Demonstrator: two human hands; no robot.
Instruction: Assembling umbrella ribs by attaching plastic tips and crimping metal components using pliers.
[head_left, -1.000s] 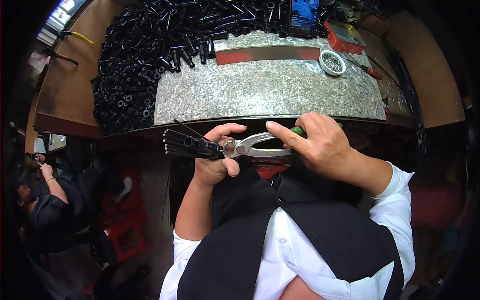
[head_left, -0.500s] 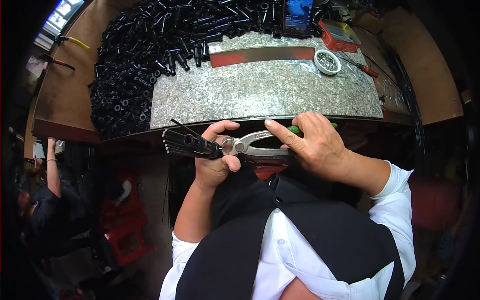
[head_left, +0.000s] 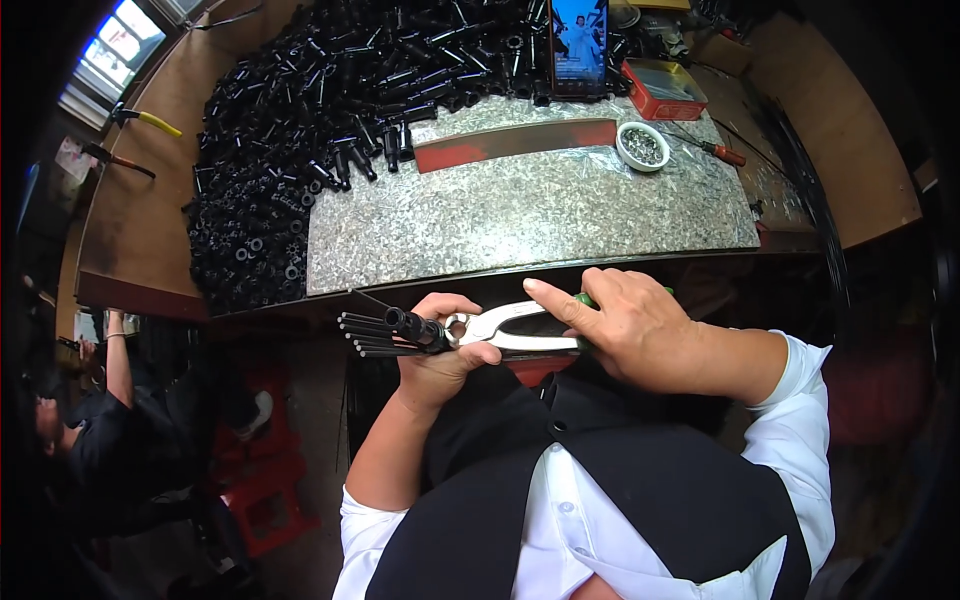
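Observation:
My left hand (head_left: 436, 376) is closed around a black tubular part (head_left: 412, 326), with several thin dark rods (head_left: 372, 337) jutting out to the left. End-nipping pincers (head_left: 490, 328) with silver jaws and green handles are in my right hand (head_left: 645, 335), its forefinger stretched along the upper handle. The jaws meet the part between my left thumb and fingers; what exactly they bite on is too small to make out. Both hands are in front of my body, just below the table's near edge.
A speckled stone slab (head_left: 450, 225) tops the workbench, with a heap of black tubular parts (head_left: 330, 90) at its left and back. On it are a red-and-grey strip (head_left: 515, 143), a white bowl (head_left: 642, 147) of small metal pieces, a red box (head_left: 665, 92) and a phone (head_left: 578, 50). Another person (head_left: 120, 420) sits at left.
My view has shifted, so the bench appears lower. Both hands, the part and the pincers remain together, slightly lower in view. The pincer handles look a little closer together.

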